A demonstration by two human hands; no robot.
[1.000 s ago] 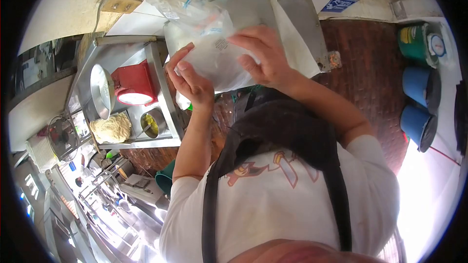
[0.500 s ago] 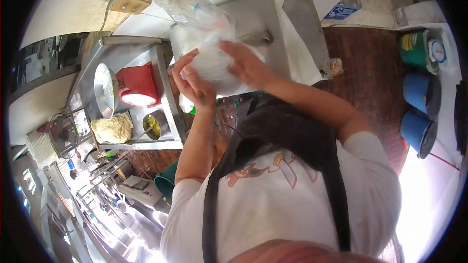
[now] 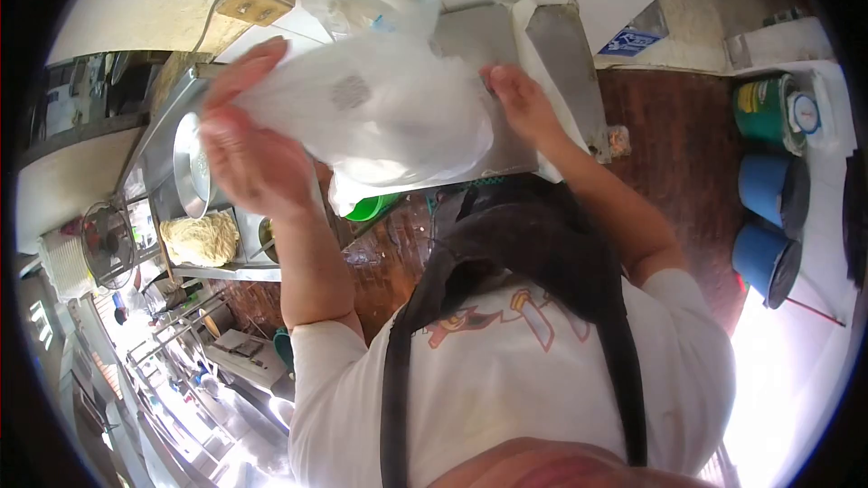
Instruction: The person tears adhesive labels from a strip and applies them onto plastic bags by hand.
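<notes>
A white translucent plastic bag (image 3: 398, 117) with a rounded, full lower part is held up in front of my chest, above the steel counter (image 3: 551, 63). What it contains cannot be made out through the film. My left hand (image 3: 258, 140), smeared by motion, grips the bag's left end, where the film is drawn taut. On the opposite side, my right hand (image 3: 524, 104) has its fingers bent at the bag's right edge. Behind it lies another clear plastic bag (image 3: 344, 14).
To the left, a steel shelf carries a metal bowl (image 3: 190, 165) and a heap of pale noodles (image 3: 201, 238). Below the bag shows a green container (image 3: 371, 208). Blue bins (image 3: 761, 185) and a green bin (image 3: 759, 111) line the right wall.
My hands have moved apart, the left one outward to the left, stretching the plastic bag sideways. The bag now looks wider and covers the red container on the shelf.
</notes>
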